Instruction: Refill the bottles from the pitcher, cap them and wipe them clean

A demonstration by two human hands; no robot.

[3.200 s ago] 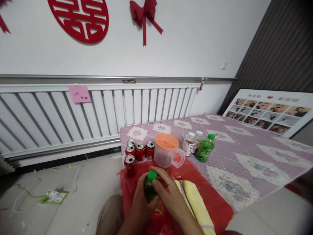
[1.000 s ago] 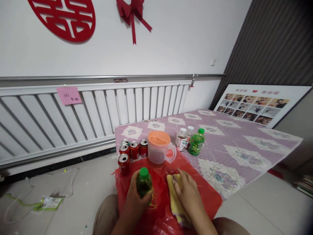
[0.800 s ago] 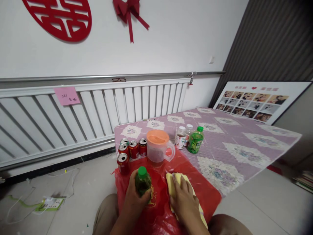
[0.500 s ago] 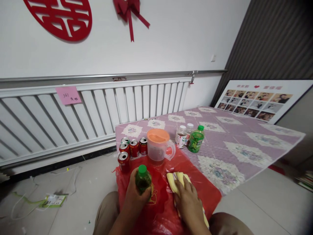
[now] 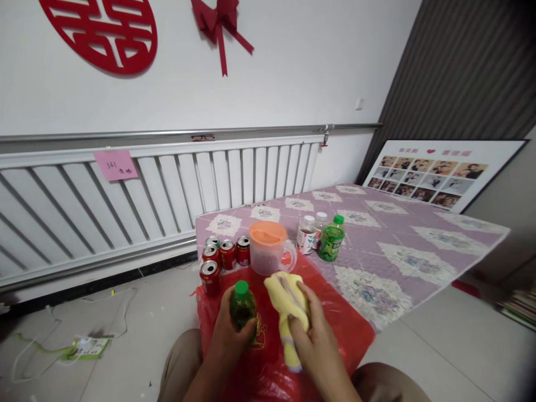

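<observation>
My left hand (image 5: 229, 329) is wrapped round a green-capped drink bottle (image 5: 243, 306), which stands upright over the red plastic sheet (image 5: 335, 329). In my right hand (image 5: 315, 335) is a folded yellow cloth (image 5: 285, 301), gripped between thumb and fingers and raised off the sheet, to the right of the bottle. Just beyond both hands stands a clear plastic pitcher (image 5: 263, 261) with an orange lid. Several opened drink cans (image 5: 210, 277) are grouped left of the pitcher.
Right of the pitcher stand two white-capped bottles (image 5: 306, 237) and another green-capped bottle (image 5: 332, 241). A purple patterned tablecloth (image 5: 352, 223) covers the table. Behind it is a white radiator (image 5: 180, 190). A power strip (image 5: 90, 347) with cables lies on the floor at left.
My right hand has lifted the yellow cloth off the red sheet and brought it left, closer to the bottle. My left hand keeps its hold on the bottle in nearly the same place.
</observation>
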